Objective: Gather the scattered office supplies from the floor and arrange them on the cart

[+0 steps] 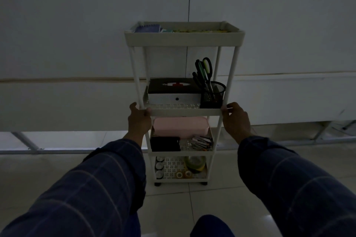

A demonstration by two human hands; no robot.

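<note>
A tall, narrow white cart (184, 38) with four tiers on thin round posts stands on a glossy tiled floor (212, 204) against a pale wall. The left hand (139, 119) is wrapped around the front left corner of the second shelf, fingers curled over its edge, and the right hand (236, 119) is clamped on the front right corner in the same way; both sleeves are dark checked cloth.

The top tray holds a blue spiral notebook (148, 29) and flat, yellowish things beside it, too dim to name. On the second shelf, whose floor is punched with small patterned holes, a flat box (174, 90) with a red cross on its dark lid sits just beside a black mesh cup (212, 95) holding scissors (206, 69). The third shelf carries a rounded pink case (181, 127), a black pouch (165, 143) and a cluster of clips (201, 142). The bottom shelf has rolls of tape (194, 163).
</note>
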